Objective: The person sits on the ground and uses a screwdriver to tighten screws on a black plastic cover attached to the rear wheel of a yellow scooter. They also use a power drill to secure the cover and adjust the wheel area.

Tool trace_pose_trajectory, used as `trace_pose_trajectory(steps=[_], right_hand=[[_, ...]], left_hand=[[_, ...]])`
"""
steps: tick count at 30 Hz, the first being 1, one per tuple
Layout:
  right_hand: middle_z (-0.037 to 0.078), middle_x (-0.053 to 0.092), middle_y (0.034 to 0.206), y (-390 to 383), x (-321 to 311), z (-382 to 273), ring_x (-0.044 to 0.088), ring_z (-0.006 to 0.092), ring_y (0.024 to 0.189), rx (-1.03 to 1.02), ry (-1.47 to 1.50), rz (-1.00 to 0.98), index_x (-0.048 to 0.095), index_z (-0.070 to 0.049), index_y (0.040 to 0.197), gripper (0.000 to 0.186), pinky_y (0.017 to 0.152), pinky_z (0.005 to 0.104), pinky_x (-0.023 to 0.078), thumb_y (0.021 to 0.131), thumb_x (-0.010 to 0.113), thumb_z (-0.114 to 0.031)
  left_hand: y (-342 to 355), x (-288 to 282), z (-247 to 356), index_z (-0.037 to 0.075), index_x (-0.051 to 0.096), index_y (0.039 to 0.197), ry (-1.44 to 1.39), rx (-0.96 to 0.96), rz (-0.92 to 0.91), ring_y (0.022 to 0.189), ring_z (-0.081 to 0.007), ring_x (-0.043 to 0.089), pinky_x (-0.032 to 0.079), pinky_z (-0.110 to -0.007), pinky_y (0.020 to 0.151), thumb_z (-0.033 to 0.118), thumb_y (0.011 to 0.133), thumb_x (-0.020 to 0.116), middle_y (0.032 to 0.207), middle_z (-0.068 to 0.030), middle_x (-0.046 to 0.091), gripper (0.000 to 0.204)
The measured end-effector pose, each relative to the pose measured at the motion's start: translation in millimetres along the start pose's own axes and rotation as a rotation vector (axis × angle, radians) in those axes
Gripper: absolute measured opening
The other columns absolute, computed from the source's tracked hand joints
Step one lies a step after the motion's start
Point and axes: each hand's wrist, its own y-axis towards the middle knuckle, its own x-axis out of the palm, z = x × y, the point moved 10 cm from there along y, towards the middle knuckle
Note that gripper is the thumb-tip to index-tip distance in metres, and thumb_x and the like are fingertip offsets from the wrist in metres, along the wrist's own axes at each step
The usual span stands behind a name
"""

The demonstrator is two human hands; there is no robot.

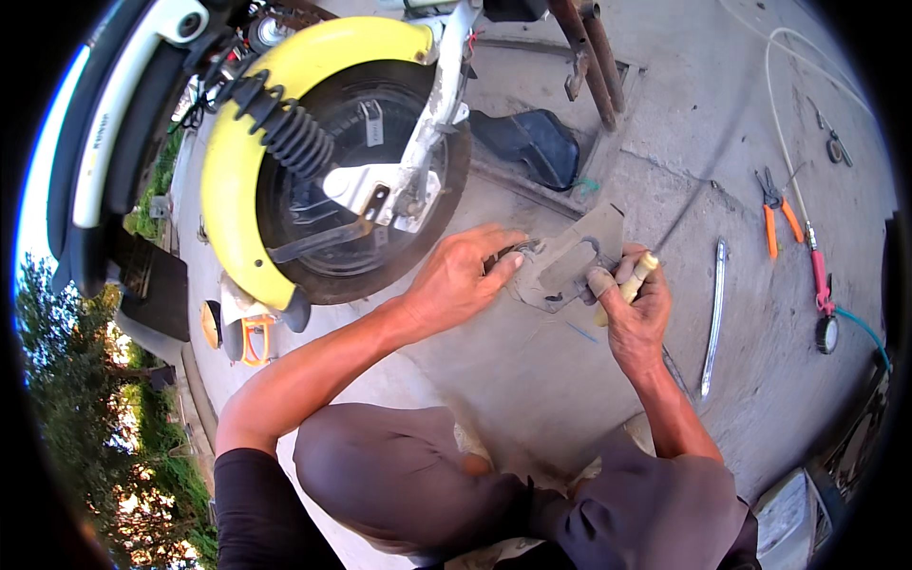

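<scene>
A dusty grey plate point(568, 264) with a raised middle section hangs above the floor between my hands. My left hand point(464, 277) grips its left end, thumb on top, beside a small dark part there. My right hand point(638, 318) is closed around the pale yellow handle point(640, 274) of a thin rod-like tool, perhaps a screwdriver. Its long dark shaft points up and to the right, blurred. The right thumb presses near the plate's right edge. Whether the tool's handle touches the plate, I cannot tell.
A scooter's rear wheel point(380, 256) with a yellow fender point(228, 190) and black spring stands at upper left. Orange-handled pliers point(781, 217), a metal bar point(714, 318), and a red air gun with a gauge point(820, 285) lie right. A black plastic part point(537, 147) rests behind.
</scene>
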Motion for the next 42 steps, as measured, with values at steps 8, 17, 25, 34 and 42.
trace_pose_trajectory(steps=[8,17,25,34,42], right_hand=[[0.001,0.050,0.089,-13,35,-49,0.067,0.0148,0.080,-0.143,-0.079,-0.056,0.046,-0.006,0.095,0.027,0.070,0.0311,0.057,0.095,0.071,0.004],[0.002,0.054,0.091,-16,62,-78,0.069,0.0155,0.079,-0.169,-0.070,-0.061,0.046,-0.007,0.094,0.028,0.071,0.0330,0.060,0.096,0.070,0.005],[0.006,0.063,0.098,-8,73,-99,0.070,0.0151,0.080,-0.198,-0.211,-0.102,0.050,-0.005,0.099,0.023,0.072,0.0315,0.061,0.097,0.073,0.001],[0.005,0.061,0.094,-39,20,-114,0.064,0.0128,0.071,-0.066,-0.567,-0.021,0.051,-0.004,0.132,0.038,0.059,0.0268,0.052,0.100,0.070,-0.009],[0.011,0.060,0.088,-114,-36,-164,0.056,0.0184,0.078,-0.570,-0.879,-0.037,0.067,0.004,0.114,0.032,0.071,0.0320,0.044,0.089,0.076,-0.013]], left_hand=[[-8,-29,6,0.003,0.071,0.125,-0.097,-0.009,0.235,0.092,-0.0228,0.069,0.055,-0.037,0.083,0.018,0.099,0.067,0.108,-0.0129,0.074,0.031],[-37,-28,-7,0.001,0.067,0.128,-0.511,0.071,0.604,0.098,-0.0217,0.073,0.058,-0.040,0.082,0.012,0.101,0.067,0.114,-0.0137,0.075,0.029],[-40,46,-17,0.000,0.058,0.138,-1.795,-0.083,0.314,0.104,-0.0209,0.074,0.062,-0.033,0.083,0.020,0.110,0.057,0.120,-0.0146,0.073,0.035],[-49,9,-19,0.003,0.060,0.142,-1.770,0.023,0.404,0.105,-0.0170,0.072,0.063,-0.029,0.085,0.017,0.111,0.053,0.130,-0.0137,0.072,0.034],[-56,-7,-41,-0.001,0.060,0.139,-1.719,0.022,0.583,0.099,-0.0176,0.071,0.062,-0.031,0.084,0.018,0.112,0.053,0.126,-0.0142,0.073,0.034]])
